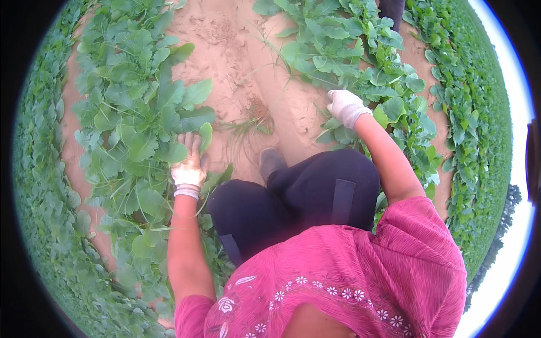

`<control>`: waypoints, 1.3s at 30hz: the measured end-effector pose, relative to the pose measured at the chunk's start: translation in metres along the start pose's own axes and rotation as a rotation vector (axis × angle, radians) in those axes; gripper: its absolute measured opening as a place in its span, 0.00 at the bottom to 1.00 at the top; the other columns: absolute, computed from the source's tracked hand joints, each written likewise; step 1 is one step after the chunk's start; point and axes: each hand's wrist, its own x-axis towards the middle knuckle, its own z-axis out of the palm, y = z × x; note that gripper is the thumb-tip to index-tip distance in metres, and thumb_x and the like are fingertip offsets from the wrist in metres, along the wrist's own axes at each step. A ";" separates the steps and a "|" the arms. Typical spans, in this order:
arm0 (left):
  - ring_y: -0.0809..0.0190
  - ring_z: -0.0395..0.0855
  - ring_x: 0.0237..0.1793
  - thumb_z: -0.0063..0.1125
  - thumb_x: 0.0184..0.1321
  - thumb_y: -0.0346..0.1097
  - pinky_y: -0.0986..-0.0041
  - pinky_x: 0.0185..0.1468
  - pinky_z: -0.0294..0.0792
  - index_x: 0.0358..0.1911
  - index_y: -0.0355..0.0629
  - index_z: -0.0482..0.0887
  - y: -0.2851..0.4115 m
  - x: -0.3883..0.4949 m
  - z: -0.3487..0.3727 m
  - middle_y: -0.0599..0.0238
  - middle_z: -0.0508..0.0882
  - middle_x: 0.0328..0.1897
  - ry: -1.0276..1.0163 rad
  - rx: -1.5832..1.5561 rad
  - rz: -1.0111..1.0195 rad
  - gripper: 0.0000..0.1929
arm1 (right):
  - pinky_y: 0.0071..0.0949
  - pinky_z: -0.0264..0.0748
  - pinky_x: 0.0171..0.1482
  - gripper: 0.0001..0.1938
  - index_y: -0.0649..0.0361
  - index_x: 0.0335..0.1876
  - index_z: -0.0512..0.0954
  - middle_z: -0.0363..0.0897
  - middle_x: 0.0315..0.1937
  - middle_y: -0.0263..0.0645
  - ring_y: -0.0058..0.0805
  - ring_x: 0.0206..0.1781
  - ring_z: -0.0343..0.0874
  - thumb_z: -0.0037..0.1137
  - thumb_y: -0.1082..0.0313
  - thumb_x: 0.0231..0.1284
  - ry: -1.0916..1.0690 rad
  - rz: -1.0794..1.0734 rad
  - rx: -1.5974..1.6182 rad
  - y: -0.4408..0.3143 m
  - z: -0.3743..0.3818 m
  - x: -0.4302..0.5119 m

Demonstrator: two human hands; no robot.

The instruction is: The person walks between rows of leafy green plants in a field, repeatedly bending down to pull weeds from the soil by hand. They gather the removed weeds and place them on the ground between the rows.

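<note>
My left hand (189,162), in a light work glove soiled at the fingers, reaches into the leafy crop row (141,145) on the left. Its fingers are extended and partly apart beside the broad leaves; no held thing shows. My right hand (344,105), in a white knit glove, is closed at the inner edge of the right crop row (380,80). Whether a stem or blade is inside its fist cannot be seen. Between the hands, a tuft of grass (249,124) lies on the sandy soil.
A sandy furrow (219,50) runs between the leafy rows. My bent knees and a dark shoe (271,162) are near its middle. Thin grass (289,69) stands by the right row. Another person's dark-clothed leg (392,12) shows at the top right. More crop rows lie on both sides.
</note>
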 end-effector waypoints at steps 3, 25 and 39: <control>0.43 0.62 0.75 0.68 0.53 0.40 0.52 0.78 0.56 0.66 0.44 0.71 0.004 -0.002 0.002 0.55 0.68 0.75 0.021 0.008 -0.011 0.34 | 0.43 0.79 0.54 0.22 0.61 0.48 0.83 0.86 0.45 0.52 0.51 0.50 0.84 0.58 0.49 0.61 -0.072 -0.014 -0.115 -0.012 -0.012 -0.009; 0.43 0.65 0.74 0.66 0.52 0.38 0.51 0.74 0.61 0.64 0.50 0.75 0.009 -0.001 0.002 0.58 0.72 0.73 0.072 -0.092 -0.090 0.31 | 0.37 0.77 0.34 0.26 0.65 0.58 0.77 0.80 0.33 0.40 0.34 0.31 0.79 0.67 0.58 0.58 -0.176 0.001 0.743 -0.066 0.010 0.094; 0.46 0.65 0.76 0.67 0.53 0.40 0.52 0.76 0.59 0.64 0.52 0.75 0.009 -0.002 0.004 0.61 0.71 0.74 0.043 -0.088 -0.139 0.31 | 0.32 0.77 0.22 0.27 0.67 0.63 0.70 0.84 0.38 0.47 0.31 0.26 0.81 0.56 0.53 0.69 -0.185 0.141 0.901 -0.075 -0.012 0.065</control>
